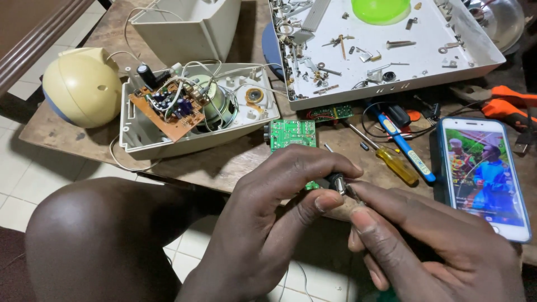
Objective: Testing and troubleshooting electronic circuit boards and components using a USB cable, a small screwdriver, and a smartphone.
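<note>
A small black cylindrical component (336, 182) is pinched at near centre between left hand (268, 223) and right hand (430, 240), both closed on it, beside a green circuit board (292, 134). It is judged light, rigid, fragile; body grip advised.

Your hands meet at the table's near edge, over bare floor tiles (22, 184) with room below. Ahead, the green circuit board (292, 134) and opened casing (196, 112) block the left; screwdrivers (400, 154) and a phone (485, 176) crowd the right. Between casing and parts tray (447, 70), only a narrow strip of wooden table (224, 162) lies free.
</note>
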